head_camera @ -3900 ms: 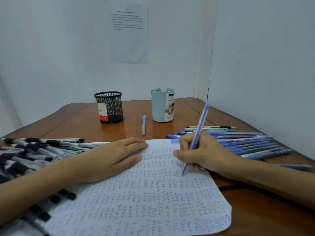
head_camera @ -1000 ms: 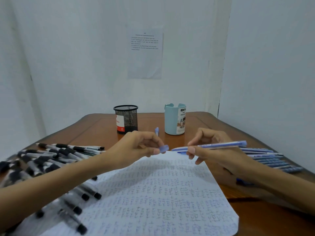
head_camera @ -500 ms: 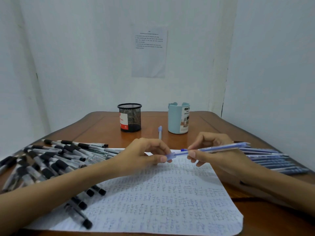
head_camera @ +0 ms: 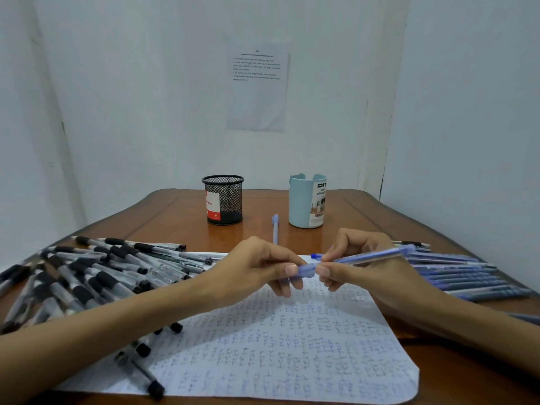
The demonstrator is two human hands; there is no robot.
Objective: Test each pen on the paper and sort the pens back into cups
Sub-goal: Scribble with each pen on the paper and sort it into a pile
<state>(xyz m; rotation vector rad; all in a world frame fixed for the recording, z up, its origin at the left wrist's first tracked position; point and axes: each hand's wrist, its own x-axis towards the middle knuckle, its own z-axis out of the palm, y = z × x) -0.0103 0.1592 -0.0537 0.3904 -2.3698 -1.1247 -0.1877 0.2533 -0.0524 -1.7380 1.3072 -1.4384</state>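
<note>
L hand (head_camera: 257, 270) pinched the blue cap (head_camera: 305, 270) betw. thumb & fingers; R hand (head_camera: 365, 276) gripped the blue pen (head_camera: 368, 257) by its barrel. Cap met the pen's end, both held above the scribbled paper (head_camera: 277, 346) on the bench (head_camera: 175, 217), w/ black mesh cup (head_camera: 223, 200) & pale-blue cup (head_camera: 305, 203) behind.

A brown wooden table (head_camera: 172, 217) is filling the lower half of the view, from 9 o'clock round to 3 o'clock. A white back wall (head_camera: 146, 92) is standing behind it. At 12 o'clock, a printed notice (head_camera: 257, 95) is sticking flat on that wall, and its words are too small to read. At 2 o'clock, a white side wall (head_camera: 467, 112) is meeting the back one in a corner, where a thin dark gap (head_camera: 381, 185) is running down to the table.
</note>
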